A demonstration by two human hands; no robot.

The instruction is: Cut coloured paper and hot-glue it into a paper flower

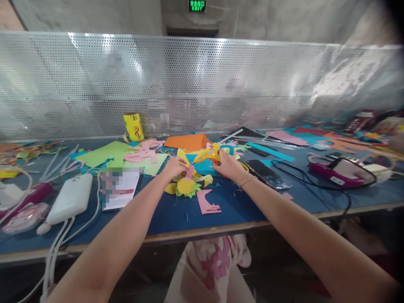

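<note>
My right hand (229, 165) is wrapped round a yellow hot glue gun (206, 154), its nozzle pointing left and down. A clear glue stick (232, 135) seems to stick out behind the gun. Close to the nozzle, my left hand (174, 167) has its fingers pinched together; what lies between them is too small to make out. Just by those fingertips is a small pink paper strip (189, 172). Below it, a yellow paper disc (186, 186) rests over green fringed paper (188, 194). A pink paper offcut (207, 203) lies nearer the table edge.
Green paper (109, 155) and orange paper (187, 142) lie behind my hands. On the left are a white power bank (72, 198) with cables and a yellow packet (134, 127). A black phone (267, 173) and purple device (336, 173) sit right. A perforated metal screen (195, 84) stands behind.
</note>
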